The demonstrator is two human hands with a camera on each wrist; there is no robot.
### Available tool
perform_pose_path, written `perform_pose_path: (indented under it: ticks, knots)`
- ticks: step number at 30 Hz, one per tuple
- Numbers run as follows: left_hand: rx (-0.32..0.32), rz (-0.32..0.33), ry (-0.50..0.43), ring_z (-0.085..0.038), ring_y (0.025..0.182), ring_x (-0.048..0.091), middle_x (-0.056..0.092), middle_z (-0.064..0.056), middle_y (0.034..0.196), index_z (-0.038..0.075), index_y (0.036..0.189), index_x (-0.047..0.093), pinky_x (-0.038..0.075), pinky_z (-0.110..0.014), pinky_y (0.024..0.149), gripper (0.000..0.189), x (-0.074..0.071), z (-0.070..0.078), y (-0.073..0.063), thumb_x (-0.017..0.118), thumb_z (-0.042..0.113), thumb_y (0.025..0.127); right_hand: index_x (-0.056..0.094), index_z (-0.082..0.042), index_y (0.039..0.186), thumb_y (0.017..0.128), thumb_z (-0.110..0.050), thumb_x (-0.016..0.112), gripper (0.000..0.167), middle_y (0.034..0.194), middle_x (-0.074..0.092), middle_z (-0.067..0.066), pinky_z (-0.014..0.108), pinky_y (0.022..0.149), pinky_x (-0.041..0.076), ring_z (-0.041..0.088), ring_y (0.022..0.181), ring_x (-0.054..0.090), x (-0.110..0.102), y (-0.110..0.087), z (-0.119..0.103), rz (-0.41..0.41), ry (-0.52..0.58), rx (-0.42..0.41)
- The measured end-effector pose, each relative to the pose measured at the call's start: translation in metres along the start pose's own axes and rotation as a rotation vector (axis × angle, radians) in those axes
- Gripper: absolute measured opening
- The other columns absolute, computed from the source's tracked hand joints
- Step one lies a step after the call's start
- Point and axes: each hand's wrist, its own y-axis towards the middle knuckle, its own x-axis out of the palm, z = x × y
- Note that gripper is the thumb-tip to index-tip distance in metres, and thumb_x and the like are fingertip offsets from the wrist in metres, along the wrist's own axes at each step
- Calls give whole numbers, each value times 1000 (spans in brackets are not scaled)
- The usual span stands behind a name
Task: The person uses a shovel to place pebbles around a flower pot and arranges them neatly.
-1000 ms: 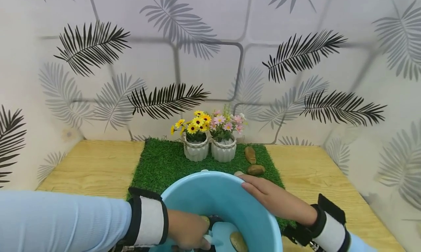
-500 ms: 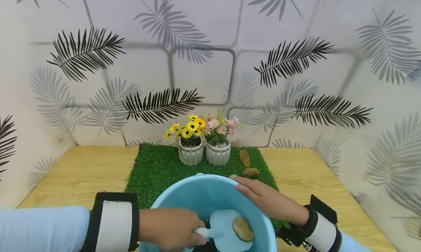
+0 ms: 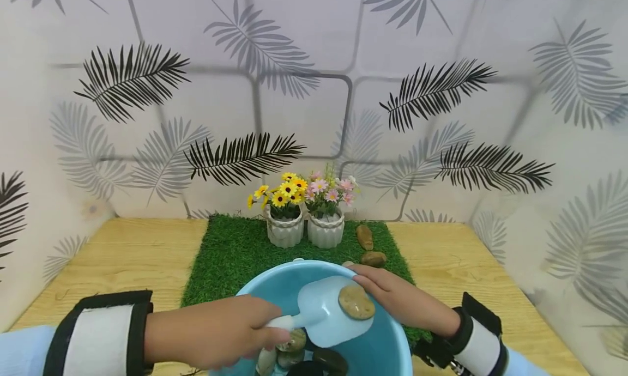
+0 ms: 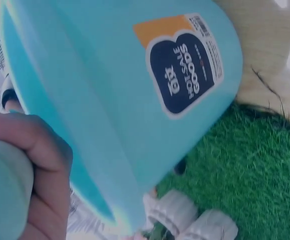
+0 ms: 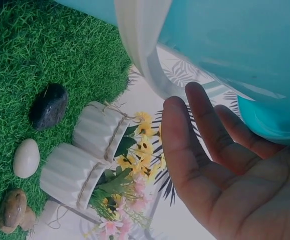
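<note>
My left hand [image 3: 216,329] grips the handle of a light blue scoop [image 3: 326,332], also filling the near corner of the left wrist view. A smooth tan stone [image 3: 356,302] lies on the scoop's blade, over the mouth of a blue bucket [image 3: 403,346]. Down in the bucket are several more stones, some mottled [image 3: 294,340], some dark [image 3: 331,359]. On the bucket's right rim rests my right hand [image 3: 399,297]. Its fingers [image 5: 177,130] are slightly bent and spread beside the pale bucket handle [image 5: 139,45] in the right wrist view.
Behind the bucket, two white pots [image 3: 326,233] of yellow and pink flowers stand on a green grass mat [image 3: 235,250]. Beside them lie brown stones [image 3: 374,258]; the right wrist view adds a black stone [image 5: 48,106] and a white stone [image 5: 26,158]. A leaf-patterned wall rises behind.
My left hand has moved left and raised the scoop with the tan stone from deep in the bucket to rim height. My right hand stays on the rim.
</note>
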Motion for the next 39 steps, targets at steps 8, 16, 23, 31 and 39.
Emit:
perform_pose_path:
  ticks: [8,16,23,31,39]
  knots:
    - [49,24,65,-12,43,28,40,2,61,5,84,53,29,-26,41,36,-36,-5,-21,47,38,98,29,-7,147,104,-37,28,53,149,34,20,53,103,37,41,133,39,-2,1,2,-30,34,-10]
    - [-22,188,133,-9,47,33,40,2,65,6,89,49,32,-26,41,30,-86,-25,-37,39,32,102,29,-5,146,104,-35,28,52,148,34,23,48,99,44,40,127,47,-2,1,3,-33,52,-30]
    - [-161,237,107,-10,48,32,38,2,65,6,86,47,32,-24,43,32,-98,-64,-43,38,32,102,30,-7,146,104,-37,28,52,149,32,21,49,100,43,39,128,45,-1,1,3,-31,54,-24]
    - [-250,190,-11,-11,49,27,36,1,62,5,85,47,28,-24,47,29,-85,-115,-28,40,28,102,29,-7,147,104,-39,27,54,151,31,20,52,104,37,39,134,38,0,1,3,-33,62,-21]
    - [-345,174,24,-10,46,27,36,1,60,5,79,49,29,-23,47,28,-77,-136,-7,41,21,101,28,-4,147,104,-35,28,53,152,27,22,52,103,38,42,134,36,-1,0,2,-35,67,-29]
